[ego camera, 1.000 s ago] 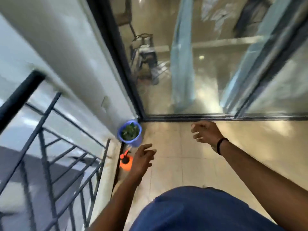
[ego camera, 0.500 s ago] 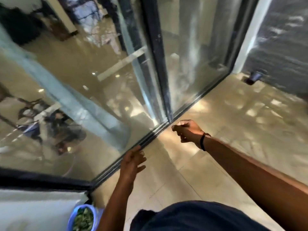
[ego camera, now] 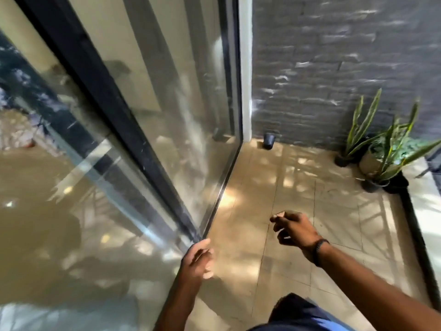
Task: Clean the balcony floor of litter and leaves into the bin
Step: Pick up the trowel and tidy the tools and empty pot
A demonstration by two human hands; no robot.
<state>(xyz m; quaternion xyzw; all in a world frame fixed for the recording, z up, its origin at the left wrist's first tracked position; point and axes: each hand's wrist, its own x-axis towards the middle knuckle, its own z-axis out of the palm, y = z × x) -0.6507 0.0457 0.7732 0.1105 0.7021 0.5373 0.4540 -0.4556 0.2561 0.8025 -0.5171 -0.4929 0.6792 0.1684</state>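
Observation:
The beige tiled balcony floor stretches ahead with patches of sun and shadow; I make out no litter or leaves on it. My left hand hangs near the bottom track of the glass door, fingers relaxed and holding nothing. My right hand, a black band on its wrist, is stretched out over the tiles with fingers loosely curled; nothing shows in them. The bin is out of view.
A tall sliding glass door runs along the left. A grey brick wall closes the far end, with a small dark cup-like object at its foot. Potted snake plants stand in the far right corner beside a low ledge.
My view has swung right, away from the blue bin of leaves and the railing, along the glass door to the far end of the balcony. Both hands stayed out in front.

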